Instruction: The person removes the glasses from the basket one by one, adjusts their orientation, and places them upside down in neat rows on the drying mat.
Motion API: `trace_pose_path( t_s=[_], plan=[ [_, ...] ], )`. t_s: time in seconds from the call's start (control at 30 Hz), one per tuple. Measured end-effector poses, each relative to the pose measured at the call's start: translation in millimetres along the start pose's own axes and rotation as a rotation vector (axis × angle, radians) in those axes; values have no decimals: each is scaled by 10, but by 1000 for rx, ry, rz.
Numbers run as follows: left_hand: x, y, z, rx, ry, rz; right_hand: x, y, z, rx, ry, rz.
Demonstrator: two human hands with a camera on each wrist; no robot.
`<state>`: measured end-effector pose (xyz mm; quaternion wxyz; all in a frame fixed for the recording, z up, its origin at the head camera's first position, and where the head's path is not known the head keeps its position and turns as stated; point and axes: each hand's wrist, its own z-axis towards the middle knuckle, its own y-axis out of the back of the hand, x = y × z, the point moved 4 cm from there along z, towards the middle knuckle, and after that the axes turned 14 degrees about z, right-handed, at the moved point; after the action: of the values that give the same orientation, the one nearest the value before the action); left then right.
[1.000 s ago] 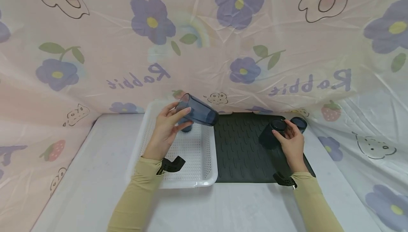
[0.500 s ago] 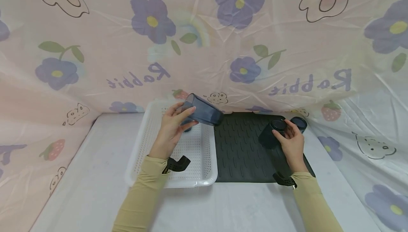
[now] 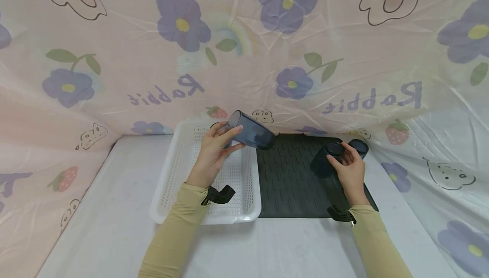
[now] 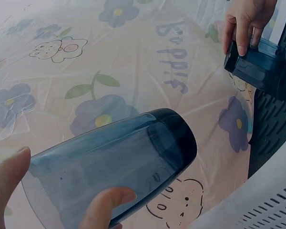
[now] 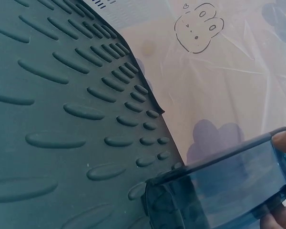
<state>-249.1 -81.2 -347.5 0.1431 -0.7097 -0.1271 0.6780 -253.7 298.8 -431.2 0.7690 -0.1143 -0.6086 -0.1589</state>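
My left hand (image 3: 214, 153) grips a clear blue cup (image 3: 252, 131) near its mouth, thumb and fingers around the wall. The cup is tilted, its dark thick base pointing right and down, above the right part of a white perforated basket (image 3: 173, 172). In the left wrist view, nothing shows inside the cup (image 4: 109, 162). On the black ridged mat (image 3: 284, 180), my right hand (image 3: 350, 174) pinches the base end of a second blue cup (image 3: 322, 165), which stands mouth down. In the right wrist view, that cup's wide end (image 5: 169, 202) meets the mat.
Another dark blue cup (image 3: 359, 146) stands just behind my right fingers at the mat's back right corner. Basket and mat lie side by side on a white table (image 3: 267, 248). A printed curtain (image 3: 244, 65) hangs close behind them and along both sides.
My left hand has carried its cup a short way right, toward the mat, hiding the blue thing seen earlier in the basket. My right hand has stayed on its cup.
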Motion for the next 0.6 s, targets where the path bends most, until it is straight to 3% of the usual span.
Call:
trace_pose_path(
  t_s=[0.6],
  plan=[
    [91,-163,16,5,34,-11,12,2,1,5,-6,23]
  ],
)
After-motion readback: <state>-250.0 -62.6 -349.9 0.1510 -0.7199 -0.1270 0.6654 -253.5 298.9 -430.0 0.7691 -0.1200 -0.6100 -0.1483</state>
